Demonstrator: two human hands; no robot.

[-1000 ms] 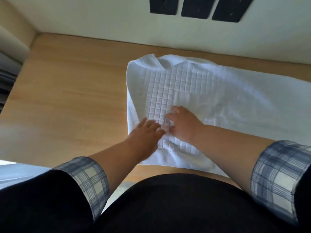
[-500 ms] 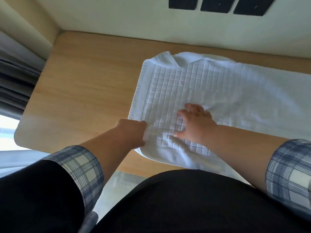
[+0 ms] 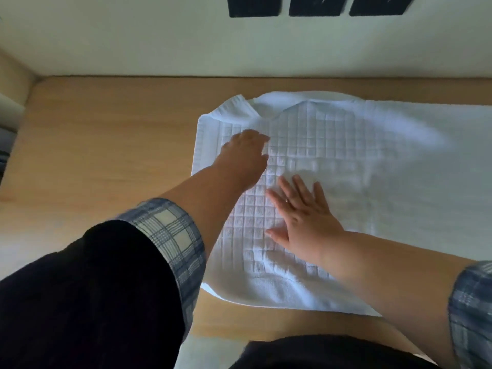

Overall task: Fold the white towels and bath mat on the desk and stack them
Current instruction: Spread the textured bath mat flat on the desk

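A white bath mat (image 3: 319,145) with a raised square grid lies on the wooden desk (image 3: 106,155), its far left corner rumpled and turned up. Plain white towel cloth (image 3: 412,161) spreads out to the right of the grid, running past the frame's right edge. My right hand (image 3: 303,219) presses flat on the mat with fingers spread, near its middle. My left hand (image 3: 245,155) reaches across the mat's left part toward the rumpled corner; it is blurred and its fingers lie over the cloth, holding nothing that I can see.
A pale wall (image 3: 239,43) with three dark rectangular plates (image 3: 314,5) rises right behind the desk. The desk's bare wood stretches to the left of the mat. Its front edge runs just below the mat's near hem, close to my body.
My left hand left the mat's near left edge and moved forward toward the far left corner. My right hand flattened, its fingers now spread on the mat.
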